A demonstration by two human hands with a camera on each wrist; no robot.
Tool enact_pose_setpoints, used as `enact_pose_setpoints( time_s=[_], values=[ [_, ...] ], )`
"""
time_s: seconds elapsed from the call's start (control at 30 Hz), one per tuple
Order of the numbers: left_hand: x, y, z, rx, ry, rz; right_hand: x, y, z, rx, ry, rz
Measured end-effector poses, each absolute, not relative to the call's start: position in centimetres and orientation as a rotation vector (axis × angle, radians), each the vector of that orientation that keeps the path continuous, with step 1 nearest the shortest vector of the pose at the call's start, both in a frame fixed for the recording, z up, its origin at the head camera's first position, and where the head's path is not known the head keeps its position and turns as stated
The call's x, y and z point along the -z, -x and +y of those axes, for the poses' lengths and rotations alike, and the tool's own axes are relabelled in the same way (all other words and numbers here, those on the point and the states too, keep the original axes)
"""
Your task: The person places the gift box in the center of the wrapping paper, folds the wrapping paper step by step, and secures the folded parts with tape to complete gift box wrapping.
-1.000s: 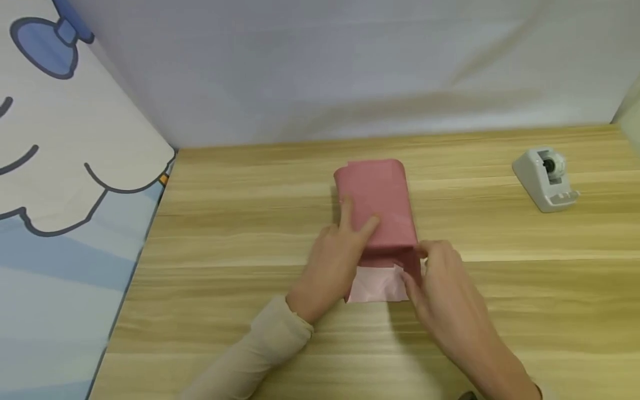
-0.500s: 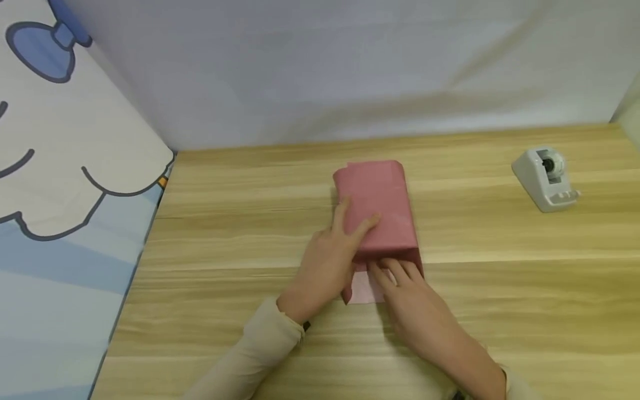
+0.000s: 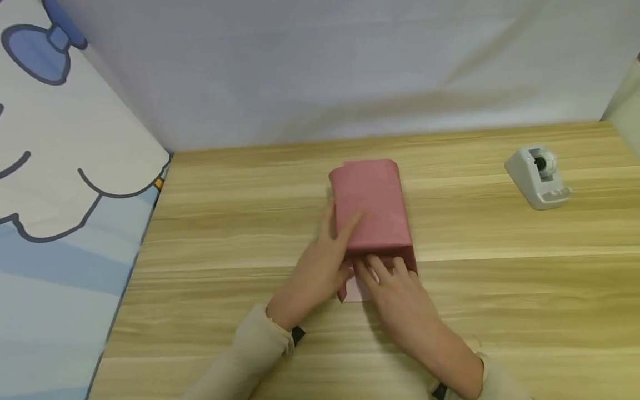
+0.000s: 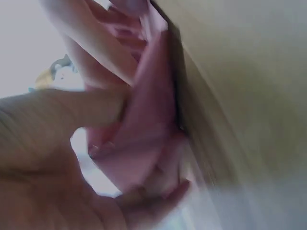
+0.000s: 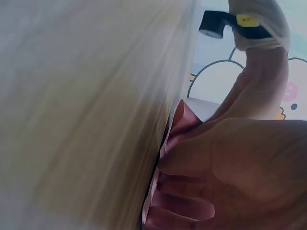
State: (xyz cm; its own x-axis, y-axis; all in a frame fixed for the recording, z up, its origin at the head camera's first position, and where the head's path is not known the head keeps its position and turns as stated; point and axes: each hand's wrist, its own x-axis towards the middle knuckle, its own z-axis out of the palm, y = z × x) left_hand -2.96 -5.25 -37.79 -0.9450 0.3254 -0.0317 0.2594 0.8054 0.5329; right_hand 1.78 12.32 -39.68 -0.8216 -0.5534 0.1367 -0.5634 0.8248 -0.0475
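A package wrapped in dark pink paper lies on the wood-grain table, its near end open, with a paler pink flap spread toward me. My left hand holds the package's left side: two fingers spread along its edge and top. In the left wrist view, its thumb lies against the inner side of the folded side paper, fingers on the outer side. My right hand reaches into the open end; its fingers press on the paper close to the tabletop. What lies inside is hidden.
A white tape dispenser with a roll stands at the right back of the table. A pale cloth hangs behind. On the left is a printed cartoon panel. Dark straps show at both wrists.
My right hand has moved left from the package's right corner into its open end. My left hand has slid slightly down and left, its thumb now at the left side fold.
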Motion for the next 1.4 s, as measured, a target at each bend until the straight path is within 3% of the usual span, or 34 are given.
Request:
enact_pose_setpoints(
  time_s=[0.17,0.53,0.83,1.17,1.4],
  values=[
    [37.1,1.0,-6.1,-0.831,-0.164,2.758,39.4,-1.9,11.7,-0.024,-0.912,-2.871],
    [38.0,-1.4,-5.8,-0.320,-0.445,3.034,39.2,-1.8,11.5,-0.041,-0.894,-2.875],
    [37.8,-1.2,-5.5,-0.381,-0.322,2.910,39.3,-1.8,11.6,-0.092,-0.895,-2.902],
    [37.9,-1.0,-5.8,-0.329,-0.450,2.834,39.2,-1.8,11.4,-0.043,-0.871,-2.904],
    [34.6,-0.2,-7.1,-0.302,-0.275,2.906,39.3,-1.9,11.5,-0.016,-0.886,-2.897]
  ],
)
